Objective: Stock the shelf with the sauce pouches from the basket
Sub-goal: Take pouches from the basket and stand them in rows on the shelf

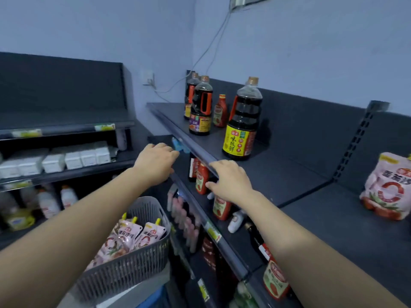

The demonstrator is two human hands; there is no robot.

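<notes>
Pink sauce pouches (133,236) sit spouts-up in the grey basket (133,270) below your left forearm; one pack (387,185) is on the top shelf (289,174), far right. Your right hand (229,181) hovers flat and empty at the shelf lip. Your left hand (155,161) curls its fingers out of sight, so I cannot tell if it holds anything (probably not). Take a pouch by its body and set it beside that pack, clear of the soy bottles (242,121)
</notes>
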